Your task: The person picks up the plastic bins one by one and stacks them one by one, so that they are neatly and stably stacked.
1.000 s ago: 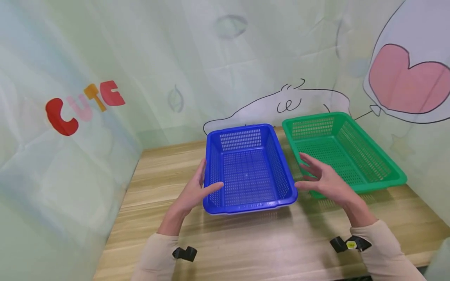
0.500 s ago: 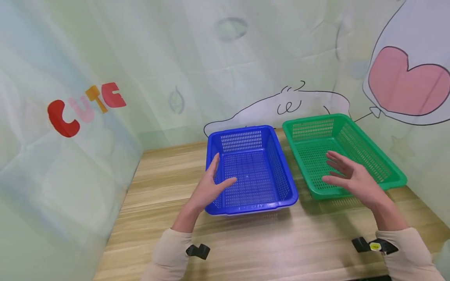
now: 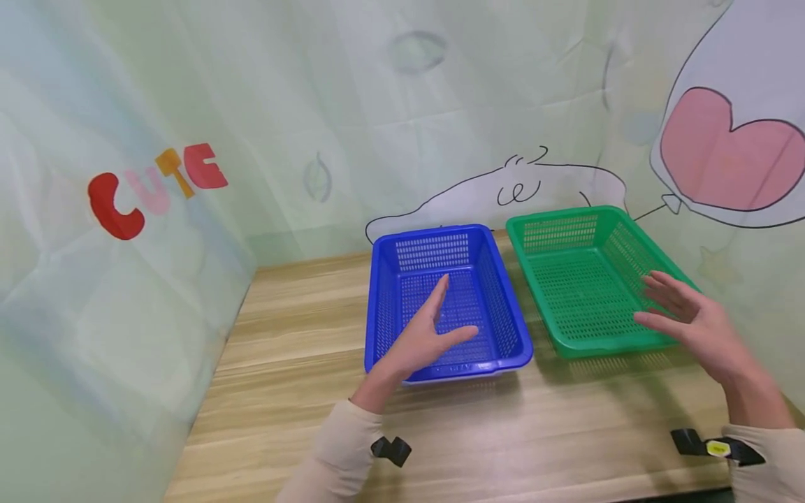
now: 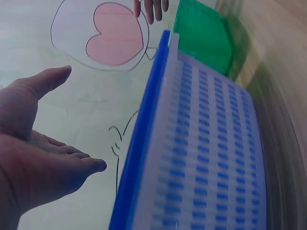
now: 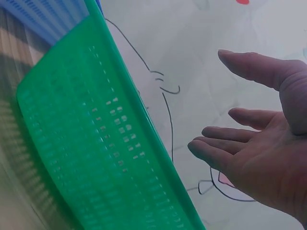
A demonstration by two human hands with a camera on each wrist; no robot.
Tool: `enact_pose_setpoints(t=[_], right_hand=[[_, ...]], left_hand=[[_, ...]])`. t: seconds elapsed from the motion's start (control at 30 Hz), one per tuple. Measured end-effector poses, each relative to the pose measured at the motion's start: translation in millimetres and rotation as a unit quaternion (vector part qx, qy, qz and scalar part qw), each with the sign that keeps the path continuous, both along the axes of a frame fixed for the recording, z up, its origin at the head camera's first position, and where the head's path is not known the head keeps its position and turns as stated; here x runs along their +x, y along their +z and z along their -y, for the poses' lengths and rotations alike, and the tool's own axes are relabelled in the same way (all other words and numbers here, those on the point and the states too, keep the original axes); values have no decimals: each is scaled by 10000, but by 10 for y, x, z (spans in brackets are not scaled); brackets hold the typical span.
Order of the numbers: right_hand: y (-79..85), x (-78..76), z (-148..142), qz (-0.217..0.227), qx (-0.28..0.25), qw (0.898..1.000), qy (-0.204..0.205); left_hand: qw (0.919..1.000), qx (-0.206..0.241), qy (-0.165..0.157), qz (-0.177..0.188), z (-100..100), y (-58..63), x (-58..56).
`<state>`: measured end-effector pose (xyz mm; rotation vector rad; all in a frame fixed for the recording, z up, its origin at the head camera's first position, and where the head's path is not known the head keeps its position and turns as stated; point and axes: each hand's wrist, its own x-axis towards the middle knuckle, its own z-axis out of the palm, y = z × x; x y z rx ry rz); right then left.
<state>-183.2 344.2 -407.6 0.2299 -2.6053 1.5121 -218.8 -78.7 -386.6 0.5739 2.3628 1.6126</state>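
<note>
A blue plastic basket (image 3: 512,307) with mesh walls stands on the wooden table, nothing inside it. To its right is a similar green basket (image 3: 544,307), also with a bare mesh floor. Above the blue basket's front left part hovers my left hand (image 3: 420,342), fingers straight and thumb spread. In the left wrist view that hand (image 4: 48,143) is higher than the blue rim and holds nothing. My right hand (image 3: 704,325) is over the green basket's front right corner, fingers extended, thumb apart. The right wrist view shows this hand (image 5: 254,139) beside the green rim, gripping nothing.
Pale printed curtains (image 3: 302,105) close off the back and both sides. The wood-grain table (image 3: 283,391) stretches left and in front of the baskets. Each forearm wears a black wrist strap (image 3: 391,450).
Both hands have moved right: the left from the blue basket's left edge to over its inside, the right from between the baskets to the green one's right corner. The baskets stay put.
</note>
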Motion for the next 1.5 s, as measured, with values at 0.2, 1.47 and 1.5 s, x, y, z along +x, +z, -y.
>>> enact_pose_setpoints(t=[0.2,1.47,1.5], right_hand=[[-44,67,-184,97,135,9989,-430],[-778,-2,-985,-518,-170,9887,-1397],[-836,-23,-1043,-503,-209,9890,-1379]], left_hand=[[9992,182,-341,84,-349,54,85],[9995,-264,-178,36,-1685,-252,551],[9995,-291,-127,64,-1701,-273,559]])
